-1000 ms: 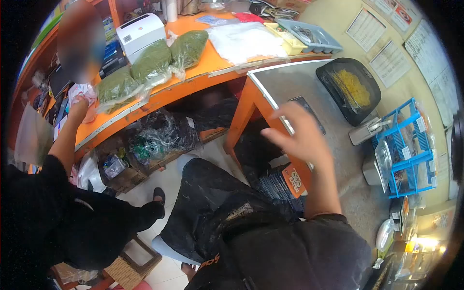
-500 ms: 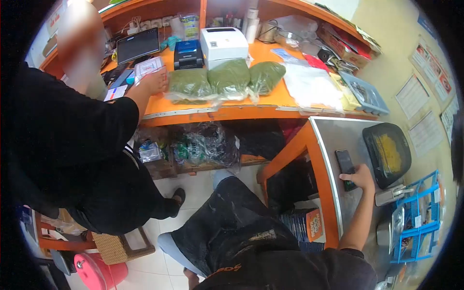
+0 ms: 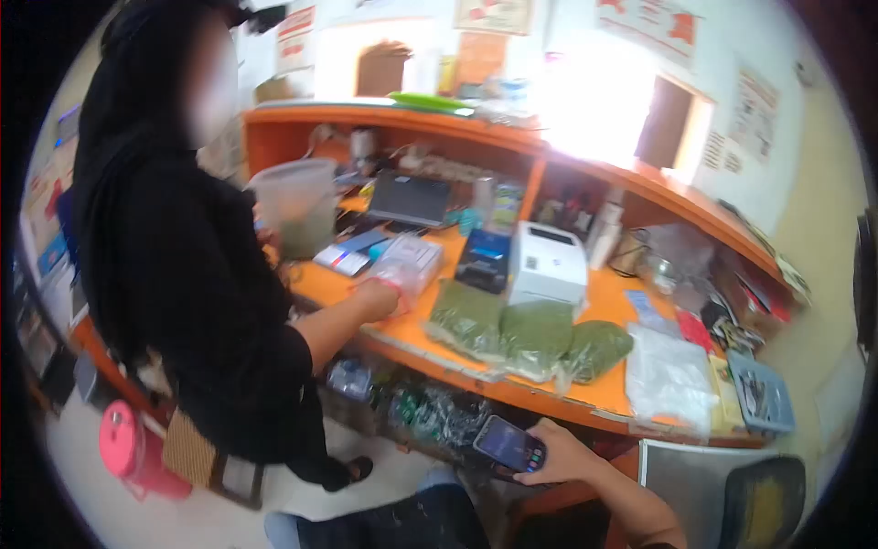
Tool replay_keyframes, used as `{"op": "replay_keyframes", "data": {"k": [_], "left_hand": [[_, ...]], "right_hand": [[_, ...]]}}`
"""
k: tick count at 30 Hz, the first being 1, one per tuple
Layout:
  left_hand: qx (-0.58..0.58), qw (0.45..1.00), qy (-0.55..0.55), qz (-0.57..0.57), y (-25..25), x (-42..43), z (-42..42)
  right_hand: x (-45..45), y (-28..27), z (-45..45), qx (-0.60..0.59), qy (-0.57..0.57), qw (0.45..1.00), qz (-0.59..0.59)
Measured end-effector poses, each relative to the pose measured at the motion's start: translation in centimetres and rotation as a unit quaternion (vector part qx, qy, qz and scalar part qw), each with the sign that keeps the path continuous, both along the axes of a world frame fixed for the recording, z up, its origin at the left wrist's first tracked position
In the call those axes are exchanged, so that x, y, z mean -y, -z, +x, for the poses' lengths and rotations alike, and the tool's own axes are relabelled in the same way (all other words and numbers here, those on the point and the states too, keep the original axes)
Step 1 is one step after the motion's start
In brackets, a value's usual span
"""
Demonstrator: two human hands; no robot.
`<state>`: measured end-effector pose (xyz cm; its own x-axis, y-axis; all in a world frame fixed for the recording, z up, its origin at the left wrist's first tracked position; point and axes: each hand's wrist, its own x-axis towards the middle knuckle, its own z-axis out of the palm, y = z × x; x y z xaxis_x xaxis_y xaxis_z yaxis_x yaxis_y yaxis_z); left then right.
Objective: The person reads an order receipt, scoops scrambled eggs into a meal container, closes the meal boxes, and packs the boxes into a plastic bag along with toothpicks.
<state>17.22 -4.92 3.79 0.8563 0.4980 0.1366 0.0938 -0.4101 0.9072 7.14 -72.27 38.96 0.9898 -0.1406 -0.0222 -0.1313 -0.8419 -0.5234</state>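
My right hand (image 3: 560,455) grips a dark smartphone (image 3: 508,445) by its lower end, with the screen facing up. It is held in the air just in front of the orange counter's (image 3: 585,412) front edge. Above it on the counter lie three clear bags of green powder (image 3: 536,334), side by side. My left hand is out of view. To the left, a person in black (image 3: 192,256) stands at the counter, one hand on a clear plastic bag (image 3: 402,274).
A white label printer (image 3: 549,261) and a dark blue device (image 3: 482,261) stand behind the powder bags. Clear plastic bags (image 3: 668,375) lie to their right, beside a blue-grey tray (image 3: 761,393). A metal-topped side table (image 3: 681,485) is at lower right; a pink bucket (image 3: 137,453) stands at lower left.
My right hand has lifted the smartphone off the side table and carried it left. The view has turned up and left. The other person now has a plastic bag in hand, and a translucent tub shows.
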Motion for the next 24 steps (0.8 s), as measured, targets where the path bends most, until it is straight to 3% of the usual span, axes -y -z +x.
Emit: {"op": "replay_keyframes", "data": {"k": [1,2,3,4,5,8,12,17,19,21,24], "left_hand": [[0.080,0.996,-0.009,0.036,-2.5,-0.7,-0.3],[0.232,0.967,0.004,0.109,-2.6,-3.3,-0.9],[0.127,0.987,-0.054,0.086,-13.9,2.1,-2.7],[0.107,0.986,-0.052,0.119,-20.2,4.2,-3.9],[0.147,0.974,-0.042,0.165,-24.8,5.5,-4.8],[0.232,0.929,-0.045,0.285,-34.4,9.0,-7.4],[0.293,0.903,-0.057,0.309,-39.2,14.0,-9.7],[0.305,0.890,0.163,0.299,-45.1,17.7,-7.7],[0.348,0.879,0.125,0.302,-48.0,20.1,-6.2],[0.435,0.839,0.163,0.283,-52.1,22.7,-5.1],[0.481,0.798,0.202,0.302,-55.2,23.4,-5.7]], "right_hand": [[0.2,0.8,1.2,-0.044,-0.028,0.999,-0.006],[0.5,1.4,2.6,-0.084,-0.061,0.994,-0.016],[0.8,2.5,3.0,-0.068,-0.081,0.994,-0.020],[1.4,4.3,2.5,-0.049,-0.098,0.994,-0.025],[2.1,5.7,2.1,-0.029,-0.110,0.993,-0.028],[2.2,5.5,1.6,-0.117,-0.113,0.985,-0.063],[1.2,2.9,1.2,-0.129,-0.095,0.986,-0.038],[1.0,2.4,1.0,-0.046,-0.106,0.993,-0.001],[1.0,2.5,1.2,-0.008,-0.097,0.995,0.004],[0.7,3.8,1.1,0.033,-0.100,0.994,-0.005],[-0.6,3.1,1.1,-0.004,-0.121,0.993,0.004]]}}
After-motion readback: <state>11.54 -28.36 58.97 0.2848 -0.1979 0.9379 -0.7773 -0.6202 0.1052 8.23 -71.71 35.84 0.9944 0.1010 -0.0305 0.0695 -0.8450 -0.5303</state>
